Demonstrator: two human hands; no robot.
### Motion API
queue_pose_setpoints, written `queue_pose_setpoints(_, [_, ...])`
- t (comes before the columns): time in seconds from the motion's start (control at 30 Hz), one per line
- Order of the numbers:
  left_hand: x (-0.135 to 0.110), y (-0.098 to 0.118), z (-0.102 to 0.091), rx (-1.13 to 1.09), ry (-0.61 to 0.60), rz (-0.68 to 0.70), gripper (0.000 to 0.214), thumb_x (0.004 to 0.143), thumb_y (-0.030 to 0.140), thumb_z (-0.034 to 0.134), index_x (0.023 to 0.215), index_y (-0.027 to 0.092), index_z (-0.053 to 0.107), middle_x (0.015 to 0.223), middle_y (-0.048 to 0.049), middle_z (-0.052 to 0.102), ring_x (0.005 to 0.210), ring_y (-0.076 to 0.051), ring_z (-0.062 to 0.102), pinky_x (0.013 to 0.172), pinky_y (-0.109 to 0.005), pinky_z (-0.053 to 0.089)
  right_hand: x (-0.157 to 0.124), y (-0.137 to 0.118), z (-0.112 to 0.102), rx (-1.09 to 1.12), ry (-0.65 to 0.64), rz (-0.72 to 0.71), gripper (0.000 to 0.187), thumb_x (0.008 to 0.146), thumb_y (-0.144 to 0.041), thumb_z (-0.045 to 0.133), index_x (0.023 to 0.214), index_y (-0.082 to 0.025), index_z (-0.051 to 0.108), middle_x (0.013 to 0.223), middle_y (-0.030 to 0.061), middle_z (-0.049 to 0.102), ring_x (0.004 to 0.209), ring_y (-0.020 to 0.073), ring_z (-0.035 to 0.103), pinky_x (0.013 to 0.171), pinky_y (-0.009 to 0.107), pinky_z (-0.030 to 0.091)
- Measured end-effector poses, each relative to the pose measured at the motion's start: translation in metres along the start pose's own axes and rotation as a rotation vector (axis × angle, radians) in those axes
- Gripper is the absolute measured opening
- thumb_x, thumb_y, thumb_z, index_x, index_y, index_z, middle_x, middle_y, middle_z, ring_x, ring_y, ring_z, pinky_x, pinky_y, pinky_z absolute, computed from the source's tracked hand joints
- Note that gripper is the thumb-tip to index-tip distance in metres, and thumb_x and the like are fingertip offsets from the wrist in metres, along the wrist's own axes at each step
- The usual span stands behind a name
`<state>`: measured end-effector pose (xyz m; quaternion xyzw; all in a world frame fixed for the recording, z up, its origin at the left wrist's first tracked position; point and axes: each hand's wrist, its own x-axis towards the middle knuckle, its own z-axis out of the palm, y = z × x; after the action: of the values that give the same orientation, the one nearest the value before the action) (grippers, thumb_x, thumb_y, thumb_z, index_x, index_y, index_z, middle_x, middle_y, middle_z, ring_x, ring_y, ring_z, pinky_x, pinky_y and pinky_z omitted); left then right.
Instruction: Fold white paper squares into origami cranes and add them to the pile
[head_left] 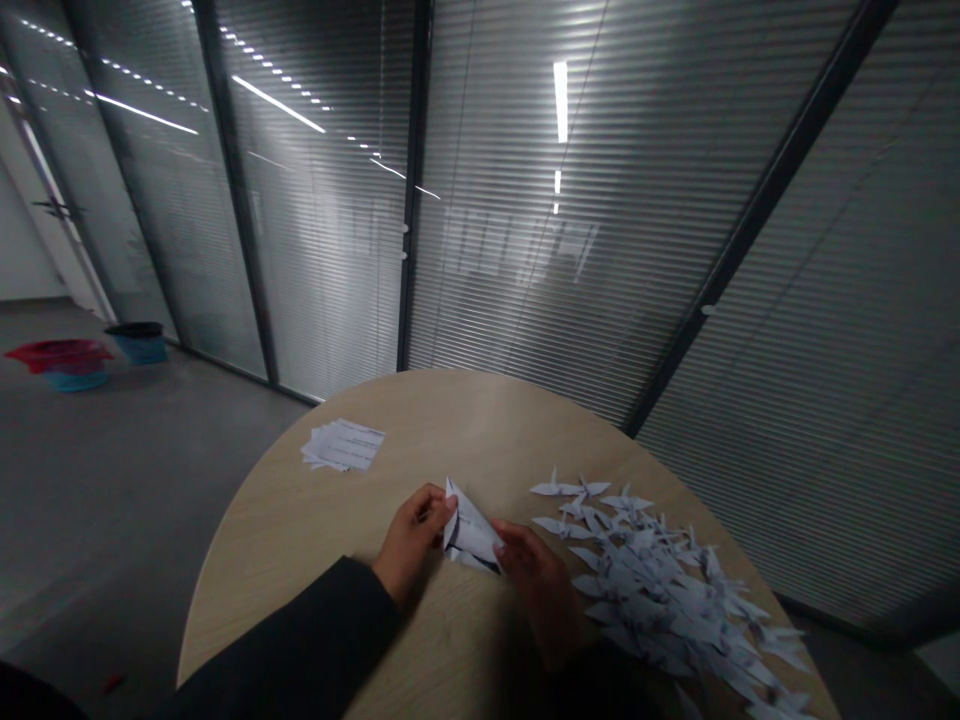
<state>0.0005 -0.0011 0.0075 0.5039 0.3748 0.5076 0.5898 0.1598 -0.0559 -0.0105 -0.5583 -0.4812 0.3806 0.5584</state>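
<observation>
A partly folded white paper (471, 530) sits between both hands above the round wooden table (480, 420). My left hand (411, 540) pinches its left upper edge, fingers closed on the paper. On the other side, my right hand (541, 590) grips the paper's right corner with curled fingers. A dark sleeve covers my left forearm.
A heap of several folded paper cranes (660, 580) spreads over the table's right side. A small stack of printed paper sheets (343, 445) lies at the far left of the table. Glass walls with blinds stand behind. Red and blue basins (67, 362) sit on the floor at left.
</observation>
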Motion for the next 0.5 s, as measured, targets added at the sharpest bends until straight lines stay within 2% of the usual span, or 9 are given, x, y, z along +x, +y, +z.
queue_pose_setpoints(0.07, [0.0,-0.001,0.001,-0.008,-0.034,-0.012,0.052,0.058,0.063,0.074,0.072,0.017,0.056,0.059,0.0047,0.049,0.051,-0.01,0.046,0.048,-0.021,0.035,0.0,-0.007,-0.003,-0.077,0.025,-0.009,0.034,0.071,-0.05,0.061,0.086,-0.02,0.069,0.085,0.0056,0.073,0.083,0.0249,0.067,0.073,0.033,0.052])
queue_pose_setpoints(0.2, [-0.001,-0.003,0.001,-0.02,-0.11,0.02,0.064,0.062,0.057,0.076,0.109,0.016,0.061,0.065,0.0044,0.053,0.057,-0.011,0.049,0.053,-0.023,0.037,0.0,-0.015,-0.007,-0.187,0.07,-0.018,0.035,0.072,-0.056,0.055,0.067,-0.022,0.061,0.064,0.0005,0.065,0.065,0.0205,0.06,0.059,0.029,0.047])
queue_pose_setpoints(0.27, [-0.001,-0.003,0.0,-0.025,-0.146,0.044,0.066,0.065,0.055,0.076,0.117,0.016,0.06,0.07,0.002,0.057,0.064,-0.013,0.053,0.058,-0.024,0.038,0.0,-0.016,-0.007,-0.205,0.082,-0.014,0.036,0.07,-0.057,0.056,0.063,-0.022,0.058,0.06,-0.0007,0.061,0.061,0.0193,0.057,0.056,0.028,0.045])
queue_pose_setpoints(0.4, [-0.001,0.0,0.0,-0.052,-0.139,-0.007,0.064,0.064,0.062,0.073,0.104,0.013,0.068,0.091,-0.0095,0.068,0.077,-0.019,0.059,0.066,-0.028,0.043,0.0,-0.016,-0.008,-0.209,0.068,-0.012,0.037,0.069,-0.058,0.057,0.06,-0.023,0.056,0.059,-0.0006,0.06,0.06,0.0186,0.055,0.055,0.027,0.044])
queue_pose_setpoints(0.5, [0.001,0.001,0.0,-0.041,-0.083,-0.063,0.067,0.06,0.068,0.071,0.095,0.01,0.071,0.088,-0.012,0.071,0.064,-0.016,0.057,0.058,-0.026,0.041,0.0,-0.016,-0.008,-0.207,0.051,-0.013,0.037,0.069,-0.058,0.058,0.065,-0.022,0.062,0.064,0.0016,0.065,0.064,0.0208,0.059,0.058,0.029,0.046])
